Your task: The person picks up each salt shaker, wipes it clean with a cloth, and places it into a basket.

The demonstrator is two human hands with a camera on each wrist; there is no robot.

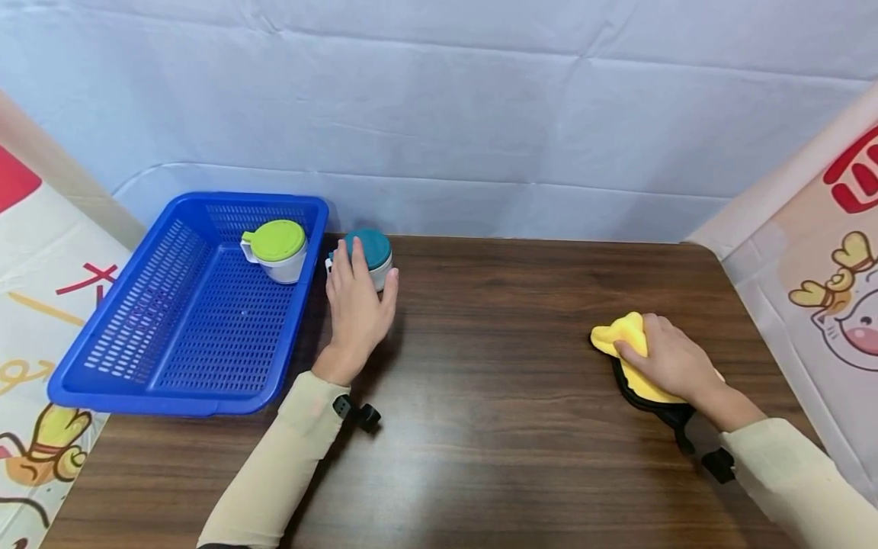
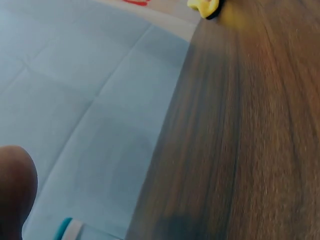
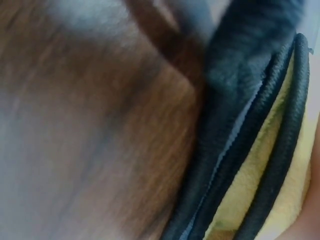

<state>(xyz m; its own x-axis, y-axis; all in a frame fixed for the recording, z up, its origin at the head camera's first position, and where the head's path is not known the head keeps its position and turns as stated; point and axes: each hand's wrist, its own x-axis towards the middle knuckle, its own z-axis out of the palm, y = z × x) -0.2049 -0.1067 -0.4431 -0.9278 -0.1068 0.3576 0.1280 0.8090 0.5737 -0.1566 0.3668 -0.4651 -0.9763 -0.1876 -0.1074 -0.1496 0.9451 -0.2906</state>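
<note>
My left hand reaches over a white jar with a teal lid, its fingers extended and its thumb spread by the jar's right side. A corner of the teal lid shows at the bottom of the left wrist view, near the thumb. On the right, my right hand grips a bunched yellow cloth with black edging, low over the table. Folds of this cloth, yellow between black borders, fill the right side of the right wrist view.
A blue plastic basket stands at the left, holding a white jar with a green lid and a side handle. The brown wooden table meets a pale backdrop behind. Printed sheets hang at both sides.
</note>
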